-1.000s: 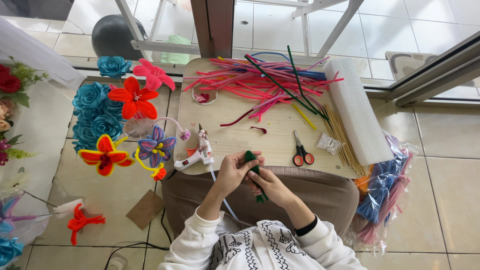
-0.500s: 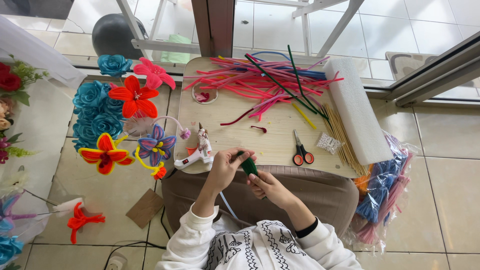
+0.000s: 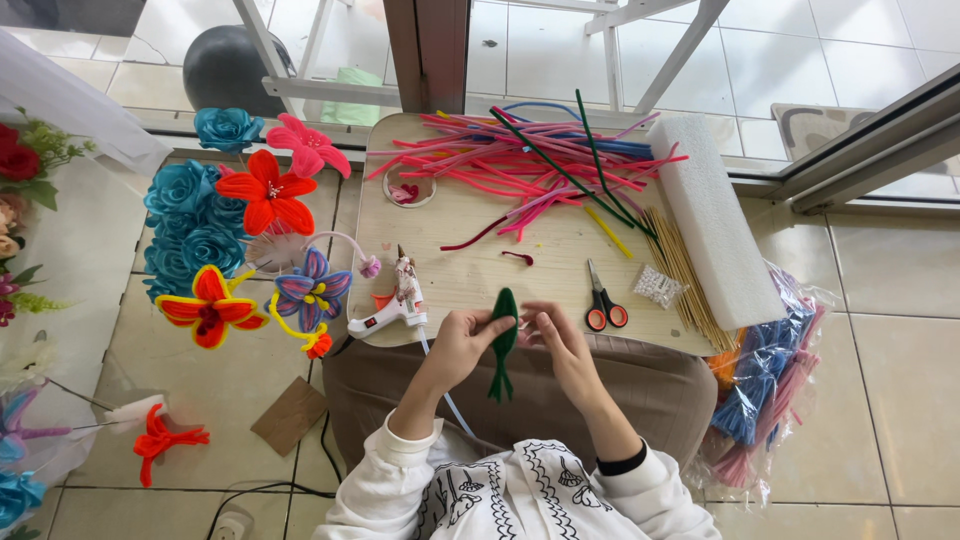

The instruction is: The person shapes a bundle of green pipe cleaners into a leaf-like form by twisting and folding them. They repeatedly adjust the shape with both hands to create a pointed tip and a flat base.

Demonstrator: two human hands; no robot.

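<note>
Since half a second ago your hands have drawn slightly apart and the green piece, then bunched between them, now hangs out full length as a leaf shape with a twisted stem.

Start with the biggest thing: the wooden tabletop [image 3: 470,270] sits across your lap, carrying a loose heap of pink, red, blue and green pipe cleaners [image 3: 530,165] at its far edge. A long white foam block [image 3: 715,225] lies along its right side, with a bundle of thin wooden sticks [image 3: 672,262] just beside it. Off the tabletop to your left stands a cluster of finished pipe-cleaner flowers [image 3: 215,235]. Nearer you lie the white glue gun [image 3: 398,302] on the left and the red-handled scissors [image 3: 604,303] on the right.

Your left hand [image 3: 455,348] is pinching the green leaf [image 3: 503,340] near its top, fingers curled around the edge. Your right hand [image 3: 562,345] is loosely curled just beside it, fingertips touching the leaf's upper edge; whether it grips anything thin is too small to tell.

By the look of it, you are shaping the leaf, smoothing its outline while the stem dangles over your lap. The next move calls for a steady pinch with the left while the right works the upper tip, keeping the twist in the stem tight.
</note>
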